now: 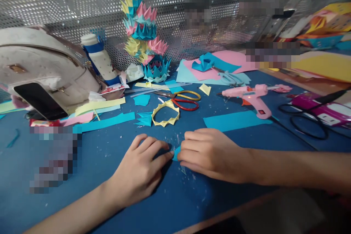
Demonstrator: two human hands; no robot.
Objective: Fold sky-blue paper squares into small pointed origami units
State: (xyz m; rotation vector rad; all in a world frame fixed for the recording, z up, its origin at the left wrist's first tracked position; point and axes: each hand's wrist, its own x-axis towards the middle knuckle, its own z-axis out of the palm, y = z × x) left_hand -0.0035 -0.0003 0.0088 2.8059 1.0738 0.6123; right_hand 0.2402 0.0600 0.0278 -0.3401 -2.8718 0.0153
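A small piece of blue paper (177, 153) lies low on the blue table between my two hands, mostly covered by fingers. My left hand (142, 168) is curled, its fingertips pinching the paper's left end. From the other side, my right hand (211, 155) closes over the paper with its fingers bent together. Just beyond them sit a yellow zigzag paper ring (165, 124) and blue folded paper points (144, 119). Scissors (186, 104) with one yellow and one red handle rest behind the ring. A blue paper strip (233, 121) lies beyond my right hand.
At the right is a pink glue gun (257, 98), its black cord running towards a purple power strip (323, 111). A folded-paper tower (156, 67) stands at the back. Left are a phone (40, 100), a backpack (41, 58) and a bottle (99, 58). Coloured sheets (186, 71) lie behind.
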